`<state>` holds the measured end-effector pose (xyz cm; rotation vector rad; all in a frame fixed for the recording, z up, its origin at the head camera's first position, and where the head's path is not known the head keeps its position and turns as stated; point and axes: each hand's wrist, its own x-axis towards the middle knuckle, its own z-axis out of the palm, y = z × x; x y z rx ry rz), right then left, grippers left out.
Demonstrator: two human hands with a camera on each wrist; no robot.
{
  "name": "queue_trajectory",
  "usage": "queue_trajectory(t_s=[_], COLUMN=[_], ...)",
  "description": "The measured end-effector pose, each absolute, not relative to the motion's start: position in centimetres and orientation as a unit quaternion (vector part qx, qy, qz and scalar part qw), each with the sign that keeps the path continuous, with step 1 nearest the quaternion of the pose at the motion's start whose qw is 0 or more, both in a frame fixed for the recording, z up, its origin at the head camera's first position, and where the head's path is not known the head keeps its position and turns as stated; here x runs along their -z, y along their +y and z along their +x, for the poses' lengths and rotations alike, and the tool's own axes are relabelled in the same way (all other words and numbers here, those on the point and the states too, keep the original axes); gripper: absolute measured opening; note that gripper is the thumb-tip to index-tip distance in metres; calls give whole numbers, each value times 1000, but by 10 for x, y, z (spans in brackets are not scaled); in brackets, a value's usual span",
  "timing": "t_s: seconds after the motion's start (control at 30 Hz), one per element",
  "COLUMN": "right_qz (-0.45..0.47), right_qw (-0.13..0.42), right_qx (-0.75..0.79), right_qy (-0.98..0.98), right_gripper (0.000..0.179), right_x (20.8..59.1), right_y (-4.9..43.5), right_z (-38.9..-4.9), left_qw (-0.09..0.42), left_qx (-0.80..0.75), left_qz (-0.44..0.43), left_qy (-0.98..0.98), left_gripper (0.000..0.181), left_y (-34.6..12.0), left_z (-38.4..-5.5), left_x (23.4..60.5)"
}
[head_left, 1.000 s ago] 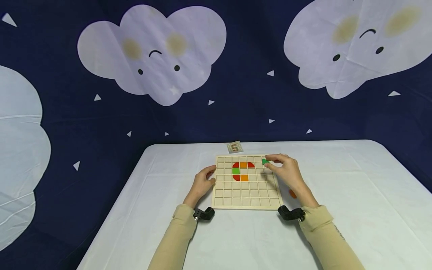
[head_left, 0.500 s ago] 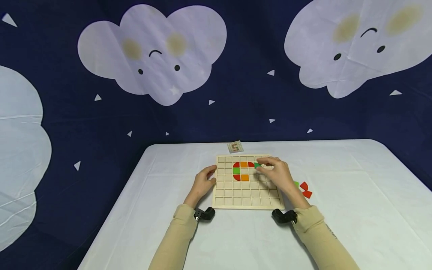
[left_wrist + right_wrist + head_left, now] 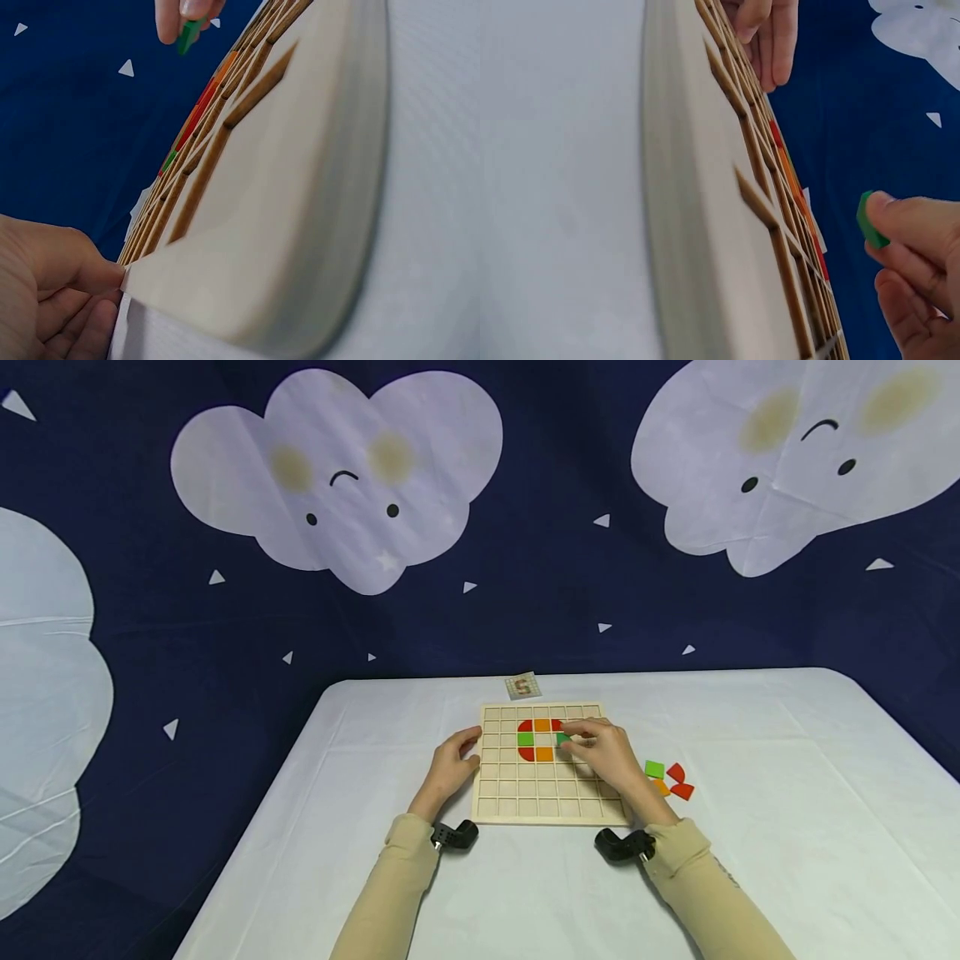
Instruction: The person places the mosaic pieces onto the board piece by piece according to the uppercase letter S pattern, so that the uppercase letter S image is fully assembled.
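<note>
A pale wooden grid board point(image 3: 555, 793) lies on the white table, with red, orange and green pieces set in several cells. A green tile point(image 3: 871, 220) is pinched between the thumb and fingers of my right hand point(image 3: 606, 753), raised over the board beside the red corner piece point(image 3: 557, 725). In the right wrist view the tile shows above the board's surface. My left hand point(image 3: 448, 768) touches the board's left edge with thumb and forefinger, its fingers relaxed. The left wrist view has that thumb point(image 3: 97, 274) right at the board's edge.
Right of the board lie loose pieces: a light green square point(image 3: 655, 769), an orange piece point(image 3: 661, 787) and red rounded pieces point(image 3: 682, 792). Behind the board sits a small pattern card point(image 3: 522, 686). A dark blue cloth with clouds point(image 3: 540, 610) hangs beyond the table.
My right hand has moved left over the board with the green tile, from the upper right cells to near the red corner piece, uncovering loose pieces. The left hand has stayed put.
</note>
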<state>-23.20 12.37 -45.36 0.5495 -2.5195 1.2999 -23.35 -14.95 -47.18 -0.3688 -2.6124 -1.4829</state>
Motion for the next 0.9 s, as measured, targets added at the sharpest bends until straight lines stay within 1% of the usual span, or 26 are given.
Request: queue_trajectory(t_s=[0.17,0.33,0.7,0.9], right_qz=[191,205,232,244], right_qw=[122,136,144,152], right_qx=[-426,-404,-385,-376], right_qy=[-876,-881,-881,-881], right_gripper=[28,29,29,29], right_x=[464,470,472,473], right_y=[123,122,123,123], right_z=[-233,-235,-234,-234], left_qw=[55,52,64,56], left_qx=[491,490,488,489], left_qz=[-120,-117,-128,-121], left_qy=[-861,-862,-861,-862], left_gripper=[48,48,47,47], left_y=[-149,-149,-150,-149], left_z=[-234,-234,-233,-233], left_x=[472,472,471,471])
